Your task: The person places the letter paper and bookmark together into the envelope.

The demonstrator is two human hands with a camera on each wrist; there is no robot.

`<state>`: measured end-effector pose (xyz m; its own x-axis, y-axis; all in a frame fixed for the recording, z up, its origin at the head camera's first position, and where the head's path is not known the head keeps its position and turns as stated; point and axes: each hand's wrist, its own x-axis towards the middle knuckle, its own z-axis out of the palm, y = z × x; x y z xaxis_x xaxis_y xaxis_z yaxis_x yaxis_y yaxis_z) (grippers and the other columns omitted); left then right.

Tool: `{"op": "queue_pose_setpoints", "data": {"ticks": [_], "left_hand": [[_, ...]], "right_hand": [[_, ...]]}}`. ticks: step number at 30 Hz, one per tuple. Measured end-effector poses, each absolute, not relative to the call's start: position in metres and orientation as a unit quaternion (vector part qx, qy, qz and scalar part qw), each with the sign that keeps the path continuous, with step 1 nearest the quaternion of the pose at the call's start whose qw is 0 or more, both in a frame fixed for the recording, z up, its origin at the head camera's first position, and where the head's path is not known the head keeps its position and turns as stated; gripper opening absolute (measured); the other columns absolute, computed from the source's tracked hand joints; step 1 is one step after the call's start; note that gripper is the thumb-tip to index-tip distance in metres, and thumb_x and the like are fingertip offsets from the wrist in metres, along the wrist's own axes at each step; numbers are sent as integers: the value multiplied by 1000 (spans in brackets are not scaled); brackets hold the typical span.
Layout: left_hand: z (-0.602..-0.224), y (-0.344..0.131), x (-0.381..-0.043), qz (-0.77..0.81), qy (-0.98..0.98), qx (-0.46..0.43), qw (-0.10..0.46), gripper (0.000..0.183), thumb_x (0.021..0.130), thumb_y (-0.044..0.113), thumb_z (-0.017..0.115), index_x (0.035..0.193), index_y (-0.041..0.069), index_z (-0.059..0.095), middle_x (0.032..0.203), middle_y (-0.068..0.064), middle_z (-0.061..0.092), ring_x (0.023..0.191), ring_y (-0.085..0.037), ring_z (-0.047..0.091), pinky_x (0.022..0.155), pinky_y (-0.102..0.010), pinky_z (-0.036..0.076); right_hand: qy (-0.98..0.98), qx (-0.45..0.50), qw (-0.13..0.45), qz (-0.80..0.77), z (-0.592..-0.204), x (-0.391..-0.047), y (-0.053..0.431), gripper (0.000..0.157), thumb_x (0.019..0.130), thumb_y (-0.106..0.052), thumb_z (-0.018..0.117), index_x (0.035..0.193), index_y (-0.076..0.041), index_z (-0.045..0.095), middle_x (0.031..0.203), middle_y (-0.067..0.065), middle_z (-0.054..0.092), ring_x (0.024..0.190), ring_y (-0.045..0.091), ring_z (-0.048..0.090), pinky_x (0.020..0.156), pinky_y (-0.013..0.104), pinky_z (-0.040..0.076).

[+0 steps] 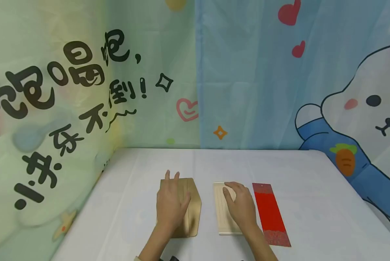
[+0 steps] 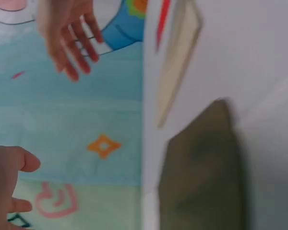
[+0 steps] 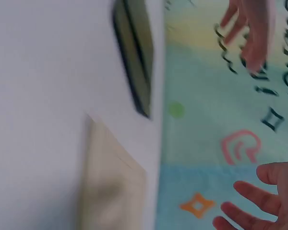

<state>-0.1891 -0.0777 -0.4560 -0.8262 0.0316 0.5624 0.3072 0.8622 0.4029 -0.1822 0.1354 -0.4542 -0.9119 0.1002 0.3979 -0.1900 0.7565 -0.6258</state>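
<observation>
My left hand hovers over a flat brown piece with clipped corners, its fingers spread. The left wrist view shows that hand apart from the brown piece. Above a pale cream rectangular board with lengthwise lines is my right hand, fingers loosely bent. In the right wrist view, a gap separates the right hand from the cream board. There the brown piece looks fairly thick, with a dark line along its side. Both hands hold nothing.
A long red strip with duller, speckled ends lies to the right of the cream board. All three items lie on a white-covered table. Printed curtains hang behind it and along its left side.
</observation>
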Motion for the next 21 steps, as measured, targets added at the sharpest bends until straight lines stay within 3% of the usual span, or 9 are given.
{"op": "queue_pose_setpoints", "data": {"ticks": [5, 10, 16, 21], "left_hand": [[-485, -72, -189, -210, -948, -90, 223, 69, 85, 41, 57, 141, 9, 35, 147, -21, 21, 128, -45, 29, 91, -58, 34], [-508, -74, -189, -163, -973, -91, 135, 77, 85, 53, 52, 146, 14, 27, 150, -21, 15, 132, -47, 15, 98, -64, 20], [-525, -78, -186, -156, -984, -85, 33, 77, 83, 62, 47, 145, 20, 32, 150, -20, 16, 135, -44, 6, 101, -64, 8], [-530, -77, -183, -156, -984, -88, 7, 74, 85, 62, 44, 144, 19, 35, 150, -21, 16, 135, -45, 4, 100, -65, 6]], "right_hand": [[-919, 40, 197, 339, -480, -182, 119, 33, 84, -19, 64, 112, -1, 65, 124, 21, 53, 113, 40, 47, 88, 57, 37], [-945, 83, 161, 271, -503, -184, 120, 45, 82, -21, 66, 122, -1, 59, 133, 26, 44, 124, 43, 36, 95, 61, 28], [-964, 112, 70, 230, -521, -182, 125, 51, 86, -29, 62, 132, -10, 52, 143, 26, 30, 132, 45, 20, 96, 66, 17], [-968, 115, 63, 213, -526, -180, 131, 49, 85, -28, 62, 131, -13, 54, 142, 28, 31, 131, 47, 21, 97, 65, 17]]}}
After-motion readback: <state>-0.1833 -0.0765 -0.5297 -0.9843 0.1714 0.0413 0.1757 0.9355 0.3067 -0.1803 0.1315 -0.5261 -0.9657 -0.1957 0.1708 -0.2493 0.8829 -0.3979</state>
